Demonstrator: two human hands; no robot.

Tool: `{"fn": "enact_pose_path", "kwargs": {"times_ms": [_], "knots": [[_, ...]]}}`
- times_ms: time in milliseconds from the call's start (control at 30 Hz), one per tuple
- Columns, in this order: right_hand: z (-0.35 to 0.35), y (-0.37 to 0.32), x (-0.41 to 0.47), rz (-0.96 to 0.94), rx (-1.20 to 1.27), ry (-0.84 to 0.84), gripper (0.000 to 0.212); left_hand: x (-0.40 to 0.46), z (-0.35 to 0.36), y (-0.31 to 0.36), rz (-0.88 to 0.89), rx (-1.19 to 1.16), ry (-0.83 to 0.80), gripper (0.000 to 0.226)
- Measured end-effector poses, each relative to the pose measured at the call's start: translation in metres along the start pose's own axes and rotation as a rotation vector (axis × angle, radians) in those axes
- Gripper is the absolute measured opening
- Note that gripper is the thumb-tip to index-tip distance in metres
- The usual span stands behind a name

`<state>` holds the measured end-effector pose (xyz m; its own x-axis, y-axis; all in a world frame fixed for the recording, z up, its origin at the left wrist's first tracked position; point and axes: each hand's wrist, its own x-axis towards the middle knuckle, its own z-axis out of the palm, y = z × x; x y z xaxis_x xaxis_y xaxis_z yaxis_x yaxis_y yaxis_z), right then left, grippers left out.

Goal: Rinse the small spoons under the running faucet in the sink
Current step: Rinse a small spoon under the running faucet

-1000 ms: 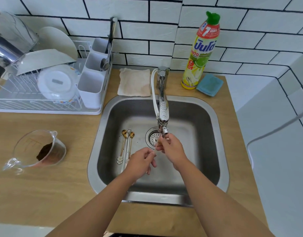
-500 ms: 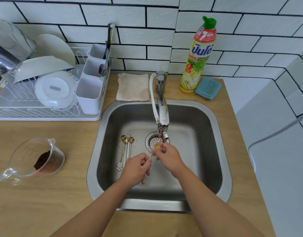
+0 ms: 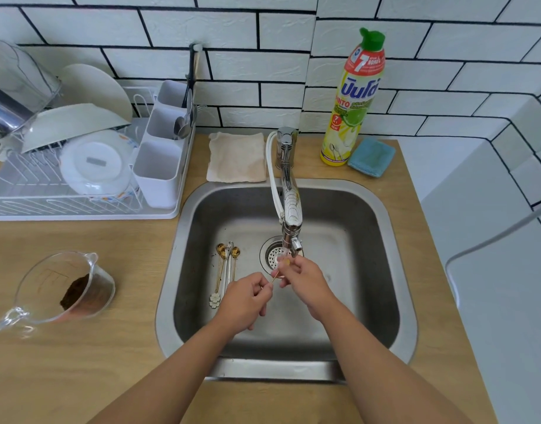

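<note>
A small gold spoon point(image 3: 282, 266) is held under the spout of the chrome faucet point(image 3: 291, 209), over the drain point(image 3: 272, 255) of the steel sink point(image 3: 382, 270). My left hand point(image 3: 246, 299) pinches the spoon's thin handle. My right hand point(image 3: 304, 278) has its fingertips on the spoon's bowl right below the spout. Several more small spoons point(image 3: 226, 264), gold and silver, lie side by side on the sink floor left of the drain, one with a white flower end.
A glass measuring cup point(image 3: 61, 289) with brown powder lies on the wooden counter at left. Behind it is a dish rack point(image 3: 79, 166) with plates and a cutlery holder. A cloth point(image 3: 237, 157), a dish soap bottle point(image 3: 353, 99) and a blue sponge point(image 3: 371, 156) sit behind the sink.
My hands have stayed under the spout with the spoon. The spoon's gold bowl, hidden by my fingers one second ago, now shows below the spout. My head has tilted slightly.
</note>
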<state>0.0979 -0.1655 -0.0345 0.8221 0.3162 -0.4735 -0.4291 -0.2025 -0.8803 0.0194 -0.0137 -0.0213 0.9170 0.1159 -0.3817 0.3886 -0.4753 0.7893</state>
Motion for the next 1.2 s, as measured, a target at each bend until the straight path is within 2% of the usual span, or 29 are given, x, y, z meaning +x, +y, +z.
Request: {"fn": "enact_pose_path", "kwargs": {"times_ms": [100,200,300,367,500,600,667,900,1000,1133,1200], "knots": [[0.000,0.001,0.000,-0.014,-0.034,0.020,0.006,-0.001,-0.001,-0.001,0.008,0.017,-0.018,0.021],[-0.001,-0.003,0.003,0.014,0.035,0.035,0.021,0.000,-0.001,0.000,0.012,0.039,-0.010,0.020],[-0.001,-0.003,0.000,0.018,0.021,-0.041,0.012,0.002,-0.003,0.001,-0.011,0.057,0.020,0.021],[-0.001,-0.003,0.000,-0.010,-0.004,-0.049,0.010,0.001,-0.004,0.001,-0.033,0.053,-0.019,0.023],[0.000,-0.004,0.000,0.031,0.073,-0.013,0.022,-0.003,-0.011,0.003,-0.126,-0.212,-0.219,0.028],[0.001,-0.001,-0.004,0.061,0.198,-0.080,0.013,-0.004,-0.018,0.004,-0.192,-0.461,-0.316,0.031],[0.001,0.001,-0.005,0.050,0.241,-0.099,0.014,-0.004,-0.020,0.006,-0.216,-0.556,-0.367,0.034],[0.001,0.006,-0.003,0.035,0.222,-0.052,0.013,0.000,-0.022,0.014,-0.158,-0.271,-0.369,0.032],[0.003,0.008,-0.002,0.057,0.220,-0.004,0.020,0.002,-0.020,0.017,-0.156,-0.215,-0.361,0.030],[0.003,0.006,0.002,0.122,0.355,0.029,0.032,0.005,-0.017,0.015,-0.117,-0.204,-0.296,0.030],[0.001,0.003,0.001,0.092,0.269,-0.012,0.022,0.004,-0.015,0.011,-0.102,-0.190,-0.256,0.031]]}}
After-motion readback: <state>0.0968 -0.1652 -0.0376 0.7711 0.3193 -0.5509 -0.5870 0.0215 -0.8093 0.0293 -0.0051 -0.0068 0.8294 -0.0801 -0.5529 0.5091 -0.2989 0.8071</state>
